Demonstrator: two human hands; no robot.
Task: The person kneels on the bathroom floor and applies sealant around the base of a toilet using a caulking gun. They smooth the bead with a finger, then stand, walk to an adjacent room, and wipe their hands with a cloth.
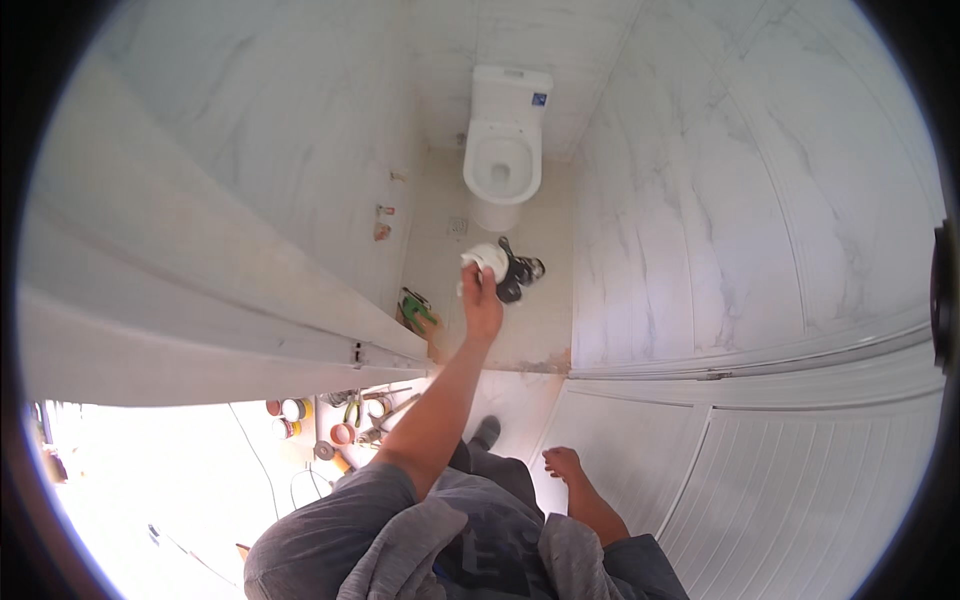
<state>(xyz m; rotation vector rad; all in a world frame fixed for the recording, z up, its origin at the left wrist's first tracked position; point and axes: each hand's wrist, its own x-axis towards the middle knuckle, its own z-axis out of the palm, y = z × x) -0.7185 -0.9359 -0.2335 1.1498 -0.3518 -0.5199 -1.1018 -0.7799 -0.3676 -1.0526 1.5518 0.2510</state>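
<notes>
My left hand (483, 302) is stretched forward over the small room's floor. Its fingers are closed on a white rounded thing (486, 260) whose exact kind I cannot make out. Just right of that thing shows a dark black-and-white bundle (521, 273), too blurred to name; whether the two touch is unclear. Beyond them stands a white toilet (505, 150) with its bowl facing me. My right hand (562, 462) hangs low by my right side, fingers curled in, with nothing seen in it.
A green tool (413, 310) lies by the left wall near the doorway. Outside, at lower left, are tape rolls (342, 434), pliers (352, 410), cans and cables. A square floor drain (457, 226) sits left of the toilet. White door panels (780, 480) flank me.
</notes>
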